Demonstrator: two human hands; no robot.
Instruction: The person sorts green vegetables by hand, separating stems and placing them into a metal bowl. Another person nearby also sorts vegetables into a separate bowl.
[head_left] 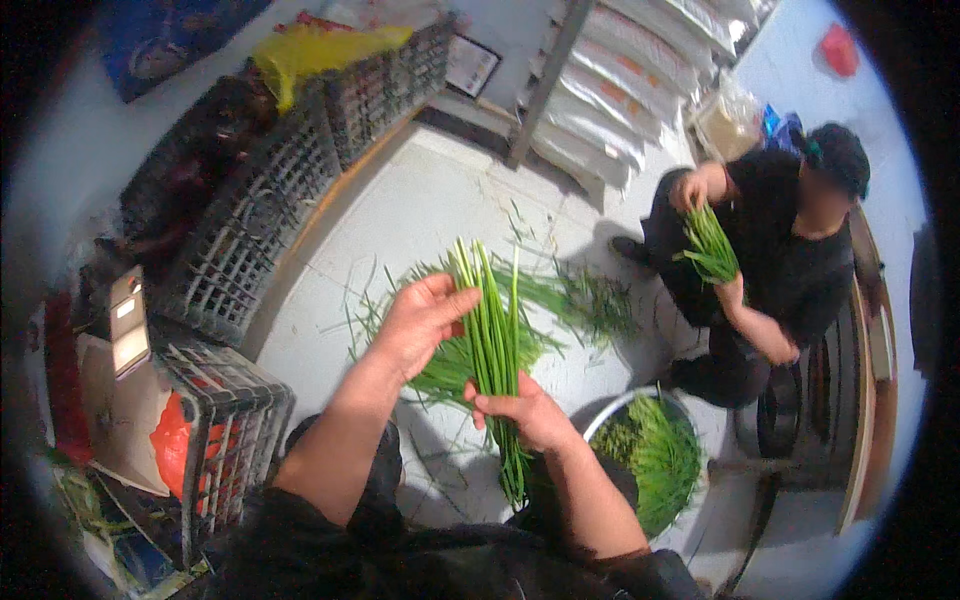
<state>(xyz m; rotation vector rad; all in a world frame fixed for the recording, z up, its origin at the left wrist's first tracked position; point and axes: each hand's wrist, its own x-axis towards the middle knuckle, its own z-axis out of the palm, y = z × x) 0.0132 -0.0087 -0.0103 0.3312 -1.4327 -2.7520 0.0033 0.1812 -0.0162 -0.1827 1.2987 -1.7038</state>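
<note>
A bunch of garlic chives stands upright before me, pale stem ends at the top and darker leaves hanging below. My right hand is closed around its lower part, thumb across the stalks. Near the pale tops, my left hand pinches stalks at the bunch's left edge between thumb and fingers; exactly how many it grips is hidden. Beneath both hands, a loose pile of garlic chives lies spread over the white floor. To the right of my right hand is a round white tub filled with greens.
A co-worker sits at the right, holding another bunch of greens. Black plastic crates line the left, one with a yellow bag. A phone leans on a nearer crate. Stacked white sacks stand behind.
</note>
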